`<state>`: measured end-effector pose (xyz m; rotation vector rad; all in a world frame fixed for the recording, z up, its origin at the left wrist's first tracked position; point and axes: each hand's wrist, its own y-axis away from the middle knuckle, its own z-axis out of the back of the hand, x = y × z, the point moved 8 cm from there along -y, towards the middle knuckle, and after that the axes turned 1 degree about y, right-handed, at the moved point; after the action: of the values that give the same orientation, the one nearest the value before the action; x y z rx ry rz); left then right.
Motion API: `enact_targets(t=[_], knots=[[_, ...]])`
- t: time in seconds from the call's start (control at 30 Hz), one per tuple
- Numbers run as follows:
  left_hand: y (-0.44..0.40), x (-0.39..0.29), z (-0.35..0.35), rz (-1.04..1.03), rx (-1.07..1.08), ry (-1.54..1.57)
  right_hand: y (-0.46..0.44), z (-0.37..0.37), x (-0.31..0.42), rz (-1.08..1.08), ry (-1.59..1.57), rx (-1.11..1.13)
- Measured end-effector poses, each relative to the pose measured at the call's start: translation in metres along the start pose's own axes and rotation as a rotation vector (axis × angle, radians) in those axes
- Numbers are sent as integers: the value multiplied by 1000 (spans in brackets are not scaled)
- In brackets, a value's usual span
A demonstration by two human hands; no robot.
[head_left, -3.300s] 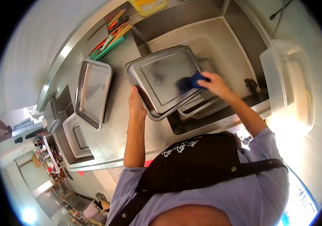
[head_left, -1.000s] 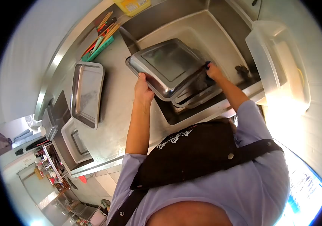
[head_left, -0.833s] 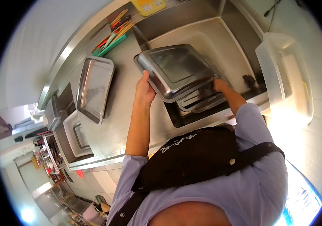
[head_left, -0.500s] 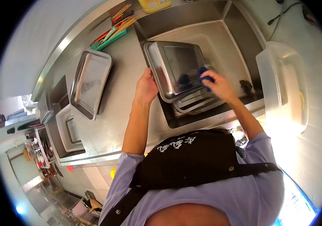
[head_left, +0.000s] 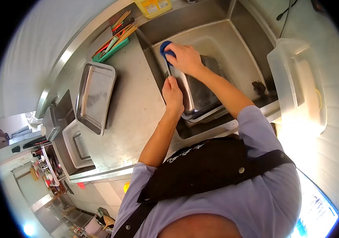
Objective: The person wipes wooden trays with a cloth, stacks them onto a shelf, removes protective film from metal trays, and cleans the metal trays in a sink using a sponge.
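Note:
A shiny metal tray (head_left: pixel 189 97) is tilted over the sink with its underside showing. My left hand (head_left: pixel 172 97) is closed on its near left rim. My right hand (head_left: pixel 187 59) reaches across the tray, fingers closed around a blue scrubbing cloth (head_left: pixel 164 47) at the tray's far left corner. My right hand and forearm hide part of the tray. Whether another tray lies beneath it I cannot tell now.
The sink (head_left: pixel 253 55) holds a dark clump (head_left: pixel 259 87) on its right side. On the steel counter (head_left: pixel 131 103) lie another metal tray (head_left: pixel 96 95) and a green basket (head_left: pixel 116 49) of chopsticks. A yellow container (head_left: pixel 152 7) stands behind; a translucent tub (head_left: pixel 296 79) is at right.
My right hand has moved the blue cloth from the tray's right side to its far left corner. My left hand has shifted right, and the tray has tilted and moved with it.

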<state>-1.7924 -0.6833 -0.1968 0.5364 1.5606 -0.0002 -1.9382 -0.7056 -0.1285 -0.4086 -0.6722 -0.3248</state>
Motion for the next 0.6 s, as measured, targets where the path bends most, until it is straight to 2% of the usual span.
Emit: enact_targets(t=[0.07, 0.17, 0.23, 0.3, 0.37, 0.43, 0.5, 0.57, 0.6], knots=[[3, -10, 6, -74, -66, -58, -17, -5, -30, -310, -39, 158], [0, -12, 31, -117, -113, -53, -13, -26, -103, -313, -109, 232], [3, -20, 47, -133, -81, -16, 5, -31, -176, -355, -85, -8], [10, -19, 56, -110, -27, -19, 28, -38, -247, -597, -108, -100], [21, -17, 65, -84, -76, -24, 68, -55, -296, -939, -454, -190], [24, -22, 73, -146, -92, -12, 110, -66, -321, -957, -119, -123], [22, -32, 94, -288, -108, 13, 148, -95, -326, -863, 41, 192], [26, -63, 93, -317, -112, -81, 172, -102, -277, -619, 286, 407], [25, -72, 93, -336, -105, -89, 172, -102, -275, -661, 279, 507]])
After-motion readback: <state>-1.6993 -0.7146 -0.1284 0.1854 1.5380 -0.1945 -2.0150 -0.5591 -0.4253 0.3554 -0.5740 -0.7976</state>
